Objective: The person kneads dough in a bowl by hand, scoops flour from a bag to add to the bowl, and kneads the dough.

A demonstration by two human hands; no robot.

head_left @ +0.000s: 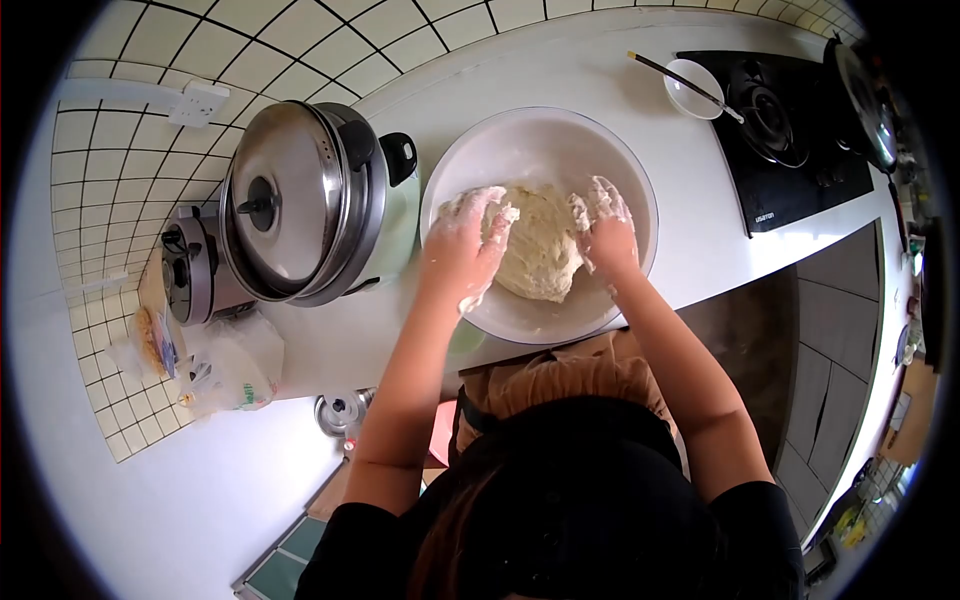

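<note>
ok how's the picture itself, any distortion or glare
Head view: strong fisheye bend, with the tiled wall curving and the corners black; head view: pale shine on the metal lid; head view: dough, left hand and right hand readable, but the black sleeves lose detail.

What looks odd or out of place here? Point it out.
The small white bowl looks oddly placed: it appears to overlap the cooktop's edge, with a long utensil lying across it. No spill or damage stands out.
</note>
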